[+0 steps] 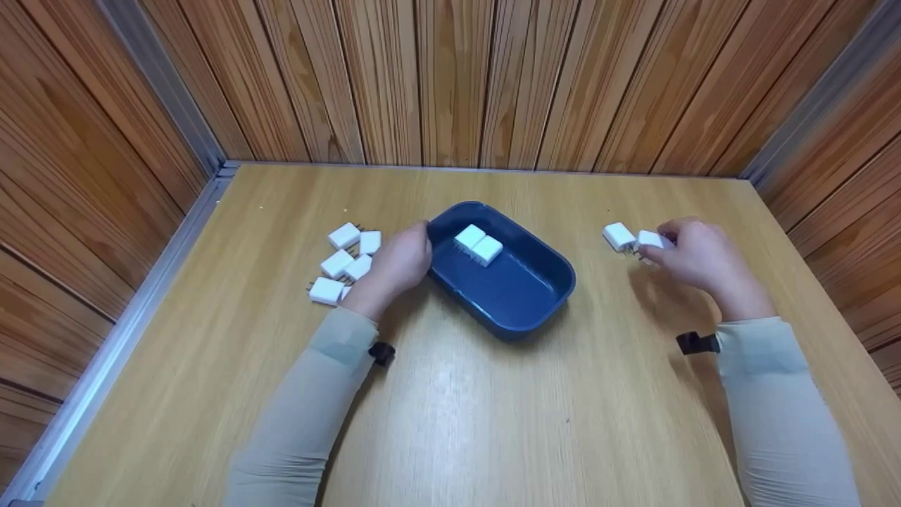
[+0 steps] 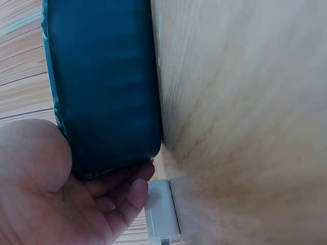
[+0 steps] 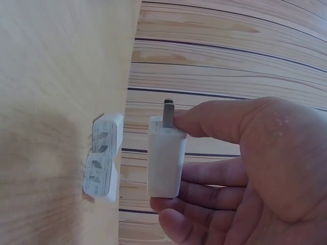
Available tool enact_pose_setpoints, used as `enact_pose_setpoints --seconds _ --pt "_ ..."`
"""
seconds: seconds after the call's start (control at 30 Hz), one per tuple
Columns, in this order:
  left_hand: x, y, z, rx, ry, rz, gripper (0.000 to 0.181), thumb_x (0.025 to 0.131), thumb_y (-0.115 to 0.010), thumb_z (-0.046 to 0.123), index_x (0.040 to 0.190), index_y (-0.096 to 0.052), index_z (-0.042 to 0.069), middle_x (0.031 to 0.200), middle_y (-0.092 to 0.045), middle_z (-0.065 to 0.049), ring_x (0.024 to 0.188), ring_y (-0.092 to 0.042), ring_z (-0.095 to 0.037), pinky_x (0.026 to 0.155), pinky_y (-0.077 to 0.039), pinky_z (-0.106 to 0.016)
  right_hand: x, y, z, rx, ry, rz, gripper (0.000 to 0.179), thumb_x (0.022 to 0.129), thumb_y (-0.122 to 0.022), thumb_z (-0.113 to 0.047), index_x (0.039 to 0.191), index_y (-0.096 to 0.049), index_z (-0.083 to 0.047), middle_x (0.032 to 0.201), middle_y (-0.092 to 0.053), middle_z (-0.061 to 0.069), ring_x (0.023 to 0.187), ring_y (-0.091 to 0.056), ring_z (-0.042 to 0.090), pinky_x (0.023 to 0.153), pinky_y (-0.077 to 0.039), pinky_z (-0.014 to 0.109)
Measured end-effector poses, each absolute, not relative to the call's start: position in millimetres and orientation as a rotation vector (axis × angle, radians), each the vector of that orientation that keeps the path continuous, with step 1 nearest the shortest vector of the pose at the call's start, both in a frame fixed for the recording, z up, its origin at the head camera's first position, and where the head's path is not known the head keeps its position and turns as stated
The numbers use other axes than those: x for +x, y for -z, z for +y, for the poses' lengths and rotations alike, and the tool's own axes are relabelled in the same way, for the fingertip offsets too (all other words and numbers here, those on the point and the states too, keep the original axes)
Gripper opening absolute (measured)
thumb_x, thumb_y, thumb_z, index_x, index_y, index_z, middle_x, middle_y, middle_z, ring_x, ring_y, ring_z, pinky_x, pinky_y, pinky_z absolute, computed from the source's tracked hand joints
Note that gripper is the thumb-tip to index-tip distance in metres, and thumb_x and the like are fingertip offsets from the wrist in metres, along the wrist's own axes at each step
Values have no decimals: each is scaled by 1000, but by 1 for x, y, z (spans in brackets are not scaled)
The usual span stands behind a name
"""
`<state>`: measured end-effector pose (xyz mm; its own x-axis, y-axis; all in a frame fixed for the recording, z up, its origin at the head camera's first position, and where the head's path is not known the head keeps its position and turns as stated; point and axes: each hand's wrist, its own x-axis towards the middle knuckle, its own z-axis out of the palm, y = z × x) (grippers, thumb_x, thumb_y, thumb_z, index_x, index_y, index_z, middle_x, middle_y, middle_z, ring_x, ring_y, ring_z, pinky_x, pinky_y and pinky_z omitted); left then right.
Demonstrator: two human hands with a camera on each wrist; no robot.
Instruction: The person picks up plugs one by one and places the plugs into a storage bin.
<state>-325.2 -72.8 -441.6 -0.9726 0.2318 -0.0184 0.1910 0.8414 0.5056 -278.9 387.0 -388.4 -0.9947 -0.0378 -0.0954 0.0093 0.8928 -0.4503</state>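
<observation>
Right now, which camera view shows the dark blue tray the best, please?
The head view: the dark blue tray appears almost whole, with rim, inside and two white plugs; the left hand covers only a little. The left wrist view shows part of its outer wall, close up. The right wrist view does not show it.

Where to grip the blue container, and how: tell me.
Take the blue container by its rim at the near right end, probably coming from the right and pinching the wall: it rises to a bare edge there, the two white plugs inside lie toward the far end, and the left hand holds the left side.
</observation>
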Motion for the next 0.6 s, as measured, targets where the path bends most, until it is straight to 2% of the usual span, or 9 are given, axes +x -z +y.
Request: enact_pose_setpoints --seconds 0.13,0.4,0.6 --pt "-327 445 -73 363 -785 2967 51 120 -37 21 162 -47 -6 155 -61 -28 144 -61 -41 120 -48 -54 -278 387 382 -40 707 2989 70 108 -71 -47 149 -59 9 135 -65 34 110 -61 43 93 -54 58" --pt "-325 443 -74 347 -796 2943 52 120 -38 20 165 -44 -6 158 -58 -28 147 -58 -40 122 -46 -53 -273 383 369 -71 729 3035 79 108 -70 -52 154 -55 10 140 -62 34 118 -60 46 97 -53 63" --pt "-332 448 -74 356 -790 2940 52 120 -38 21 164 -44 -5 160 -57 -27 148 -57 -40 123 -46 -54 -270 381 355 -114 778 3082 74 107 -72 -49 151 -59 9 134 -64 30 114 -60 43 91 -52 55"
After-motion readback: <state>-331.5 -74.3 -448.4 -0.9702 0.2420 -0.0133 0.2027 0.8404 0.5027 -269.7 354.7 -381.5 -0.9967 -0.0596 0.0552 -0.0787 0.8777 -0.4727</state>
